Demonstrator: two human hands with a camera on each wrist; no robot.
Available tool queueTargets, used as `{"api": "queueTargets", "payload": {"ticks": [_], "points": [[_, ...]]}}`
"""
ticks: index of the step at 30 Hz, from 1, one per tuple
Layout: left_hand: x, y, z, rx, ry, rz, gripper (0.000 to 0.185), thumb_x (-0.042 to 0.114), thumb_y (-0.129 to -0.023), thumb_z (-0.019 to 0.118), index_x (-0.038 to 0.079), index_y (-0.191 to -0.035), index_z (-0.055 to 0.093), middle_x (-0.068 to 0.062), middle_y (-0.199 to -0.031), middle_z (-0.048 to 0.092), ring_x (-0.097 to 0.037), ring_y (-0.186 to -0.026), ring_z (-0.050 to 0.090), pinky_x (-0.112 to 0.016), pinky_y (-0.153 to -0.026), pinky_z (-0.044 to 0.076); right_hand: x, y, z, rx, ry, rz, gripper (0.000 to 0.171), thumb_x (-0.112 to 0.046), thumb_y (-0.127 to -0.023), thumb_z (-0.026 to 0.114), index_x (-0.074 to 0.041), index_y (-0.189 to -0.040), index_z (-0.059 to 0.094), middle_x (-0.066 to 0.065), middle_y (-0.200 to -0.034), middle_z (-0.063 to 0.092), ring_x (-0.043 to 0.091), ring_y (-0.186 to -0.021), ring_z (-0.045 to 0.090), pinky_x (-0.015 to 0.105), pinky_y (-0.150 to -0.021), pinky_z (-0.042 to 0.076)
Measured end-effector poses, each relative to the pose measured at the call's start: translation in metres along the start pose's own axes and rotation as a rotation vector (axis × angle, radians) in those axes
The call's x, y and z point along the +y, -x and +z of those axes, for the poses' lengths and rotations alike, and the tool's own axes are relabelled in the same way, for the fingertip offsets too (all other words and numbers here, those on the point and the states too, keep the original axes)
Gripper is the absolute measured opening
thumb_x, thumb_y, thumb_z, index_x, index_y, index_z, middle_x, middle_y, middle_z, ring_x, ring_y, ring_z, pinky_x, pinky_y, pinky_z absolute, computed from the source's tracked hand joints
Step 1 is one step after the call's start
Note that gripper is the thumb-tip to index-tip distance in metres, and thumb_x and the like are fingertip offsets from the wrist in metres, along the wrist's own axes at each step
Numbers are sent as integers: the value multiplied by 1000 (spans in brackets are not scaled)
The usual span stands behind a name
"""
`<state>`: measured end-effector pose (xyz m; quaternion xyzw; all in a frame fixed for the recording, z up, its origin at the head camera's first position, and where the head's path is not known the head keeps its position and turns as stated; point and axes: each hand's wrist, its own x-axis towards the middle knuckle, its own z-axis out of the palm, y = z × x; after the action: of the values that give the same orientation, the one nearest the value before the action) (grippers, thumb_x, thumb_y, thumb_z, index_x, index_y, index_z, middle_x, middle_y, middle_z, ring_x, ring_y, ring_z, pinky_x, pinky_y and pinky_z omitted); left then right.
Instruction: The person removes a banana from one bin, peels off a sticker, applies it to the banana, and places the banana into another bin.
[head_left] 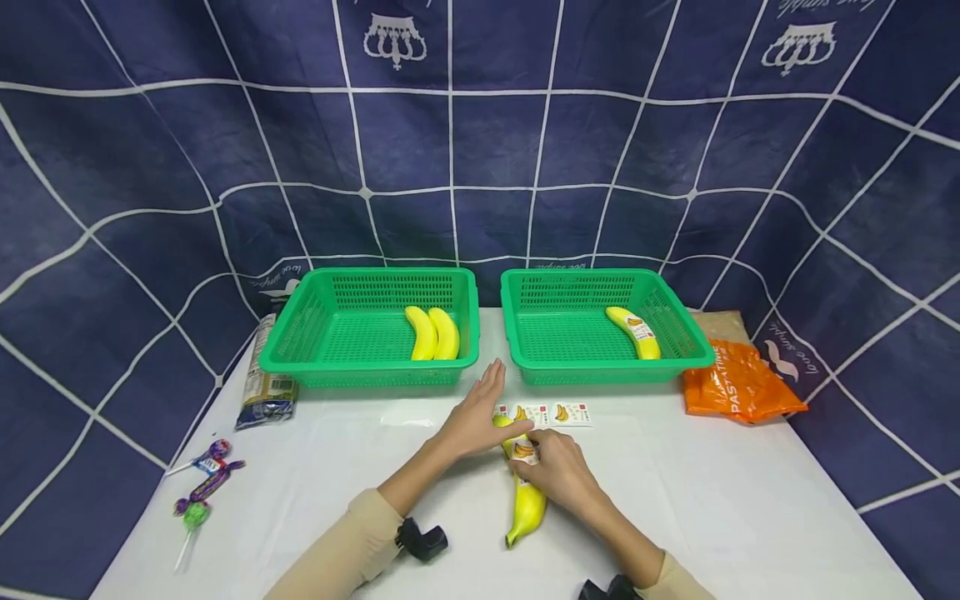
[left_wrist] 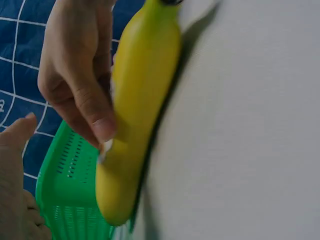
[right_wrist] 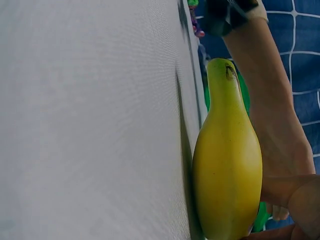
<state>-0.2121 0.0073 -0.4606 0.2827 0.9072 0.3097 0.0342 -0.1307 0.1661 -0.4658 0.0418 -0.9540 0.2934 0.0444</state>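
A yellow banana [head_left: 528, 508] lies on the white table, its stem toward the person. My right hand [head_left: 555, 468] is over its middle, with curled fingers pinching a white banana-picture sticker [head_left: 523, 451] against the peel. In the left wrist view the right thumb [left_wrist: 102, 127] presses beside the sticker's white edge [left_wrist: 106, 149]. My left hand [head_left: 474, 421] hovers to the left of the banana's far end, fingers extended and holding nothing. Beyond the banana, more stickers [head_left: 572, 414] lie in a row. The right wrist view shows the banana's stem end [right_wrist: 222, 80] close up.
Two green baskets stand at the back. Two bananas [head_left: 435, 335] lie in the left basket [head_left: 360, 375]; a stickered banana [head_left: 634, 332] lies in the right basket [head_left: 600, 375]. Lollipops and candy [head_left: 210, 483] are at left, a dark-ended packet [head_left: 268, 383] behind them, an orange bag [head_left: 738, 383] at right.
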Motion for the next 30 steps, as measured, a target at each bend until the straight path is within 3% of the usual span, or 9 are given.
{"api": "queueTargets", "payload": {"ticks": [3,7,14,18,22,30], "points": [[5,-18,-5,25,19,5,104,65,-86,58,8,-157,8,-6,-166,4,-29,-153,11,-55,-118,28,-1,-1,0,-5,20,8,53,-28,-75,83,8,-111,69,16,-102,73,15,-83,63,30,-66,52],[12,-42,-10,57,46,2,104,64,-87,57,5,-157,7,-8,-166,0,-29,-153,8,-54,-120,24,-1,-1,0,-15,17,25,53,-28,-75,83,8,-111,68,16,-102,72,15,-81,63,28,-65,53],[13,-74,-8,129,63,-88,103,66,-87,54,4,-157,10,-11,-166,4,-31,-153,9,-59,-117,28,-1,-1,2,-10,14,29,53,-29,-75,83,7,-111,69,16,-101,72,13,-79,62,26,-64,52],[9,-83,-2,170,79,-127,101,68,-87,52,7,-157,10,-11,-165,7,-35,-152,13,-62,-115,29,0,1,3,-13,36,25,53,-31,-75,82,7,-110,70,16,-101,73,13,-77,61,27,-62,51],[9,-87,3,179,99,-118,101,68,-88,52,7,-157,10,-10,-166,4,-36,-151,17,-61,-114,31,1,3,4,-8,66,17,51,-31,-75,81,6,-109,71,16,-98,73,13,-74,60,26,-60,50],[12,-91,2,135,191,-83,103,64,-88,54,5,-157,5,-7,-166,-12,-43,-137,42,-51,-96,53,0,3,3,42,82,-25,35,-27,-75,78,2,-95,74,5,-76,67,9,-56,48,19,-46,38]]}}
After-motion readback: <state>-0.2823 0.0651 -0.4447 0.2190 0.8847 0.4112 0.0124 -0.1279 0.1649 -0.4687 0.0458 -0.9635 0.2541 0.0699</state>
